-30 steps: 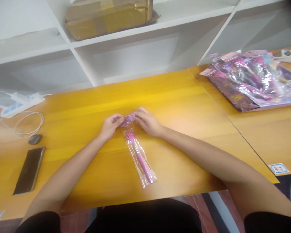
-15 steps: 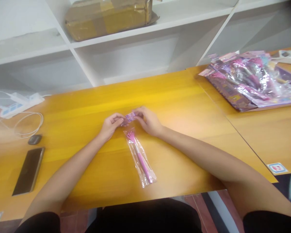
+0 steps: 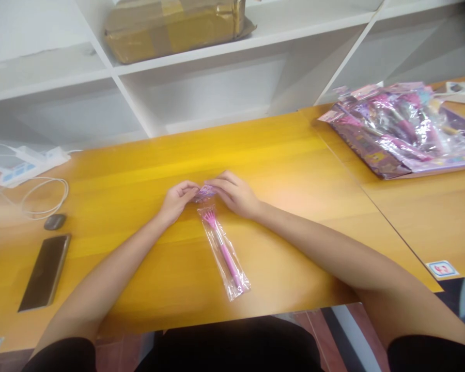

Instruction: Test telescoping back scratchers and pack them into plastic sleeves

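Note:
Between my two hands is a small purple printed card (image 3: 206,191), part of it covered by my fingers. My left hand (image 3: 180,199) pinches its left end between thumb and fingers. At the other end, my right hand (image 3: 236,194) has its thumb and fingers closed on the card's right side. Just below on the table lies a pink back scratcher (image 3: 228,258) with a hand-shaped head, sealed in a clear plastic sleeve (image 3: 219,271). Its head points toward my hands and neither hand touches it.
At the right, a purple display box (image 3: 387,165) holds several bagged pink back scratchers (image 3: 406,124). Left of me lie a phone (image 3: 44,274), a small dark case (image 3: 55,222), a white cable and a power strip (image 3: 34,165). A taped carton (image 3: 174,28) rests on the white shelf behind.
My right hand has shifted slightly left over the card, its fingers now lying straighter along it. The card looks tilted differently. The bagged back scratcher stays in place.

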{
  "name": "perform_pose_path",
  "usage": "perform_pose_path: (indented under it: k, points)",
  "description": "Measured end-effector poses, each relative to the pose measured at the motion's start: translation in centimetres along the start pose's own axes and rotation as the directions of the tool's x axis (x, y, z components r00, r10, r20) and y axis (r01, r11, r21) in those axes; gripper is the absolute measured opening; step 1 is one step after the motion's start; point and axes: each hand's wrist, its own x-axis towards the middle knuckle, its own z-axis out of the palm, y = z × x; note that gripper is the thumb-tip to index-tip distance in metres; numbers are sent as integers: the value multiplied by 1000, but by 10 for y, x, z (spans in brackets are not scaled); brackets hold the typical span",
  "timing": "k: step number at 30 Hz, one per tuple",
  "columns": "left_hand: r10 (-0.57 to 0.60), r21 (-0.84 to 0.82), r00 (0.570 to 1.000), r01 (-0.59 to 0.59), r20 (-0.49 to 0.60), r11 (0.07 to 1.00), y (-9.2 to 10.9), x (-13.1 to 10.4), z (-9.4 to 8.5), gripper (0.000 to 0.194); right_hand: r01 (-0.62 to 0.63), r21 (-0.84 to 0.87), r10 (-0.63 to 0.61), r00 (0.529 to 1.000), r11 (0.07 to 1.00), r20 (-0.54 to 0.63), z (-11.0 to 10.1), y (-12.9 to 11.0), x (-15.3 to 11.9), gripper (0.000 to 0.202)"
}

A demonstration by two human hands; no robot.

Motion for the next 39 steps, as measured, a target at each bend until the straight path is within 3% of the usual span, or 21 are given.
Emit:
perform_pose_path:
  k: [7, 11, 14, 25, 39]
  points:
    - [-12, 2, 1000, 12, -3, 1000, 3, -1, 2, 41, 16, -52, -14, 1000, 999, 26, 2, 1, -2, 33]
    - [6, 15, 1000, -6, -19, 1000, 2, -1, 0, 38, -67, -45, 68, 997, 997, 28, 2, -2, 0, 16]
    - [36, 41, 999, -36, -12, 998, 0, 0, -2, 32, -45, -32, 46, 998, 998, 32, 2, -3, 2, 9]
    - [62, 70, 998, -64, 21, 996, 4, 0, 0, 28, -11, -56, 13, 999, 998, 46, 1, -2, 2, 14]
    - [80, 97, 997, -80, 1, 992, 4, 0, 0, 29, 1, -56, -3, 999, 998, -39, 1, -4, 1, 11]
